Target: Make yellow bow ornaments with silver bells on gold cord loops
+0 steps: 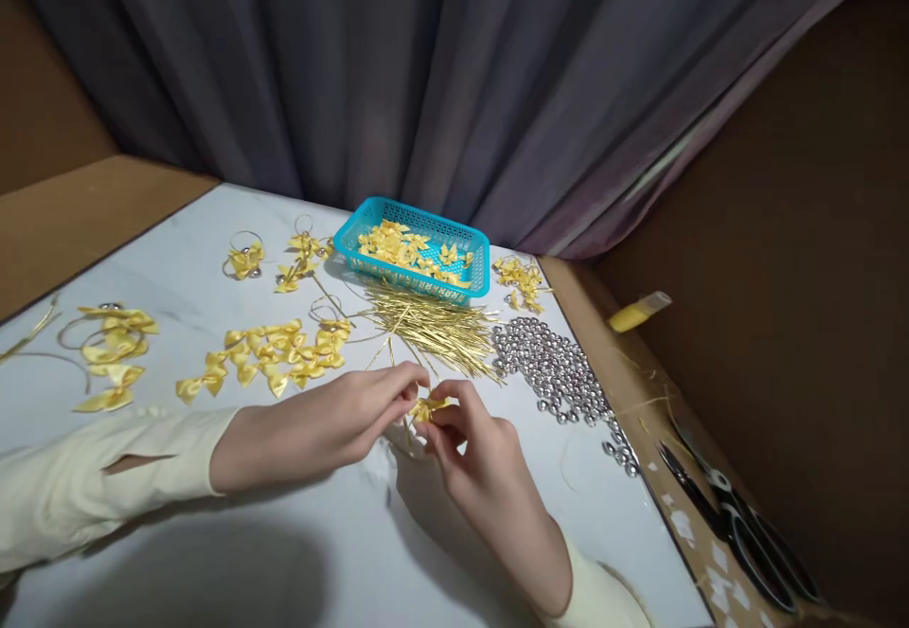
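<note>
Left hand (345,417), right hand (490,457) pinch yellow satin bow (424,410), lower centre; wire-looped yellow bows (119,348), left, look finished; turquoise plastic basket (484,271) holds loose remainder.

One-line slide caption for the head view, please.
The right hand pinches a yellow bow, the left hand at its edge, with gold strands, silver beads and a blue basket of bows beyond.

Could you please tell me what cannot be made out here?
- Head view: part of the yellow bow, behind the right hand.
- Head view: what, if anything, the left hand holds, hidden by its fingers.
- Head view: the count of silver beads, small and crowded.
- Head view: right sleeve, cut off by bottom edge.
</note>
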`<state>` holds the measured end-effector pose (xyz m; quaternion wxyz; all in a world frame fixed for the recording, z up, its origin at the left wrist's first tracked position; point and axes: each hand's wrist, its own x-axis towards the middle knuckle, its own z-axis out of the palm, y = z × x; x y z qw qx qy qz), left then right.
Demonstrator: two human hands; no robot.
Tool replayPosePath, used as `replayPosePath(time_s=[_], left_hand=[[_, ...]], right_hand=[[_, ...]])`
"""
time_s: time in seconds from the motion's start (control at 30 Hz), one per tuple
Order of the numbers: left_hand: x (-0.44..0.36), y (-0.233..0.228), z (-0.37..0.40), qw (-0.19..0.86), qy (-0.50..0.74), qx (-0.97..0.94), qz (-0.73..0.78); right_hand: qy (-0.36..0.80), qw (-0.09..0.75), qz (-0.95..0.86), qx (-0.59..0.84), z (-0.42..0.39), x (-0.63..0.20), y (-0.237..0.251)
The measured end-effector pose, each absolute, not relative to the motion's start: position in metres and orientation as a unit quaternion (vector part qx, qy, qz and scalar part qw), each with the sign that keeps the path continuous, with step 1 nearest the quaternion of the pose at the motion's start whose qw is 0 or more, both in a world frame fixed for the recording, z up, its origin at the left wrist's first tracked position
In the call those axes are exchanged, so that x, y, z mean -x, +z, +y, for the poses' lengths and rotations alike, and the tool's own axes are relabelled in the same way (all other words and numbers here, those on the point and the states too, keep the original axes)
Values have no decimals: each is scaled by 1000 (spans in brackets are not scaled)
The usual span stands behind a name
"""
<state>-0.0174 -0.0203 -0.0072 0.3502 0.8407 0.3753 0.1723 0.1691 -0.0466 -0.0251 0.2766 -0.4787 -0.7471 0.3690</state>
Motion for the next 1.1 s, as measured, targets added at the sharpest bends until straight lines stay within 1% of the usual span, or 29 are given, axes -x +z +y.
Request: replayPosePath(time_s=[0.07,0.2,0.27,0.3,0.37,0.5,0.57,0.7,0.77,0.87,0.93,1.0,1.1], left_hand=[[22,-7,-20,306,171,-870,347],[30,-4,-20,168,148,-932,284],[33,-2,-20,118,146,-945,267],[34,-1,-20,110,151,-947,262],[36,2,-19,140,164,-938,272],[38,10,-12,320,149,-862,363],[37,14,-7,383,125,-829,388],[33,16,-3,428,133,-825,345],[31,14,-4,436,150,-821,338],[30,11,-6,404,167,-826,357],[29,10,-8,407,171,-823,358],[29,11,-9,444,176,-803,356],[27,12,-11,527,190,-747,359]], right_hand=[[351,257,-770,467,-42,-169,-19],[280,210,-817,459,-32,-169,-5],[283,191,-818,463,-28,-170,-1],[298,191,-814,460,-26,-170,0],[343,209,-799,447,-24,-172,2],[442,276,-722,455,-23,-173,3],[506,305,-663,460,-23,-172,4],[620,315,-577,428,-21,-170,5],[636,319,-569,412,-21,-169,4],[620,337,-579,408,-23,-169,3],[608,344,-585,412,-26,-169,2],[607,345,-583,416,-28,-169,1],[620,335,-575,415,-31,-168,1]])
